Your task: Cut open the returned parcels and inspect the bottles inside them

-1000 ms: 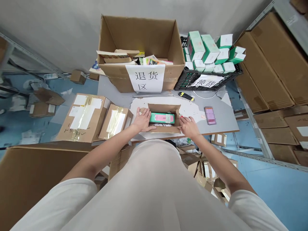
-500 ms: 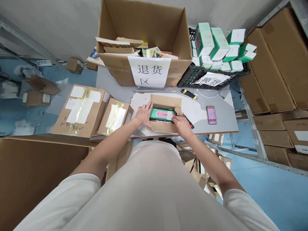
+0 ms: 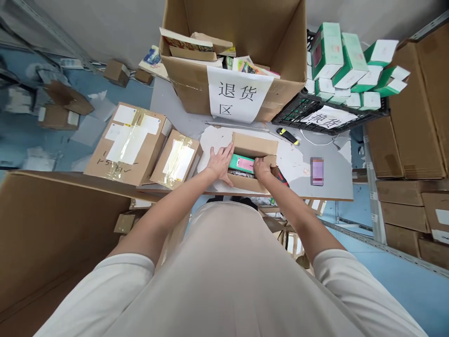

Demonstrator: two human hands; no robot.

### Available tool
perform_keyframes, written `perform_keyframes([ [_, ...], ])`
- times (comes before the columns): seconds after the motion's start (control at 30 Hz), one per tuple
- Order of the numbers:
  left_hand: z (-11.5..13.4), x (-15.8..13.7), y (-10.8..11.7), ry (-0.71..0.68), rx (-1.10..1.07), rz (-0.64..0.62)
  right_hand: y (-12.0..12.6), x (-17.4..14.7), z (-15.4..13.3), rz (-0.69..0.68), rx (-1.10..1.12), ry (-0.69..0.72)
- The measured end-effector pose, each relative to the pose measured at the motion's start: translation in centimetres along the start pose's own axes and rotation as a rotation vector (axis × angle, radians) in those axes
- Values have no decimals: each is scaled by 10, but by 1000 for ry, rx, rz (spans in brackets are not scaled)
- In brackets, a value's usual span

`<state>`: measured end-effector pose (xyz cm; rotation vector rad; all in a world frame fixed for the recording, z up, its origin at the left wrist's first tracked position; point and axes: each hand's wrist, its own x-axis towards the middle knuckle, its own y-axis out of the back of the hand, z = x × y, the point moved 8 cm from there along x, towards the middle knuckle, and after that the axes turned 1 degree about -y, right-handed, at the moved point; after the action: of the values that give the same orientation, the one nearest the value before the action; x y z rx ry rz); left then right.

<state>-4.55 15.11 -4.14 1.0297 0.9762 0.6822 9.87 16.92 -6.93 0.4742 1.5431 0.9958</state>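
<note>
A small open cardboard box (image 3: 257, 144) lies on the table with its flaps raised. Inside it, a slim green box (image 3: 238, 162) with a pink panel rests over some crumpled material. My left hand (image 3: 220, 164) spreads its fingers and thumb across the cardboard box's left end, touching it. With bent fingers, my right hand (image 3: 261, 169) grips the right end of the green box; its fingertips are partly hidden inside the carton. Beside the right wrist lies a red and black cutter (image 3: 282, 179), partly covered.
A large carton of books (image 3: 189, 86) and a black crate (image 3: 291, 112) of green-white boxes stand behind. A yellow-black utility knife (image 3: 287, 136) and a pink phone-like item (image 3: 317, 171) lie to the right. Taped parcels (image 3: 128, 145) sit left; shelving with cartons (image 3: 400, 196) stands right.
The camera view has shifted. My right hand has moved deeper into the small carton at the green box's right end, which sits lower on that side. My left hand stays on the carton's left end.
</note>
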Motion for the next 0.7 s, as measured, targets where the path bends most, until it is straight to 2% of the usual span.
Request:
perform_keyframes([
  [0.13, 1, 0, 2, 24, 3, 15, 29, -22, 24, 80, -30, 50],
  [0.3, 3, 0, 1, 44, 2, 34, 73, -59, 39, 421, 231, 339],
  [0.4, 4, -3, 0, 38, -16, 44, 67, -62, 26, 473, 276, 353],
  [0.53, 5, -8, 0, 42, -49, 56, 49, -58, -6, 445, 122, 320],
  [0.7, 3, -9, 3, 77, -77, 61, 49, -50, -8, 382, 58, 308],
])
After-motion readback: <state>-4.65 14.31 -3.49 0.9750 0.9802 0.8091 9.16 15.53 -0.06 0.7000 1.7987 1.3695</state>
